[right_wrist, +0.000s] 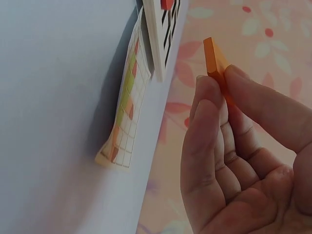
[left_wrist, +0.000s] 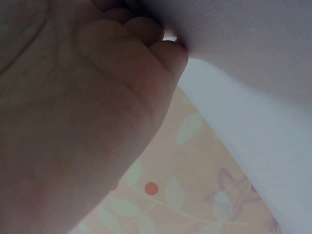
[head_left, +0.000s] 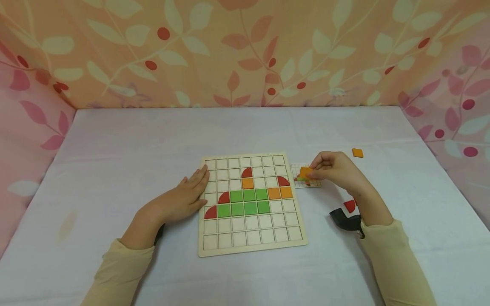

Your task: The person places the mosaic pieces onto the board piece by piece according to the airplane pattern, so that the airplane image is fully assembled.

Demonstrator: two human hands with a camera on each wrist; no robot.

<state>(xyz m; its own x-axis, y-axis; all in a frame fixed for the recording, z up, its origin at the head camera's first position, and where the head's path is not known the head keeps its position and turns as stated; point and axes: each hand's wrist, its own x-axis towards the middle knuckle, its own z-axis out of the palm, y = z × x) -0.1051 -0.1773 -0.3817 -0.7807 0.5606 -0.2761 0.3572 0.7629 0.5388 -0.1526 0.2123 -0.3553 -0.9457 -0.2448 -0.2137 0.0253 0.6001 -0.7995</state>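
Observation:
My right hand (head_left: pixel 334 170) pinches an orange square tile (head_left: pixel 305 172) between thumb and fingers, held over a small gridded pattern card (head_left: pixel 311 184). In the right wrist view the tile (right_wrist: pixel 210 56) is tilted and clear of the card (right_wrist: pixel 131 131). Left of the card lies a pale wooden grid board (head_left: pixel 252 250). Green square tiles (head_left: pixel 249 195) fill parts of two rows, with orange squares (head_left: pixel 274 193) and red quarter-circle tiles (head_left: pixel 223 197) around them. Straight fingers of my left hand (head_left: pixel 178 202) rest at the board's left edge; its wrist view shows mostly palm.
A loose orange tile (head_left: pixel 357 153) lies on the white tablecloth (head_left: pixel 245 131) beyond my right hand. Red pieces (head_left: pixel 349 206) lie by the right wrist, one partly hidden behind it. A black wrist mount (head_left: pixel 345 220) juts from that wrist. Patterned curtains (head_left: pixel 245 55) stand behind the table.

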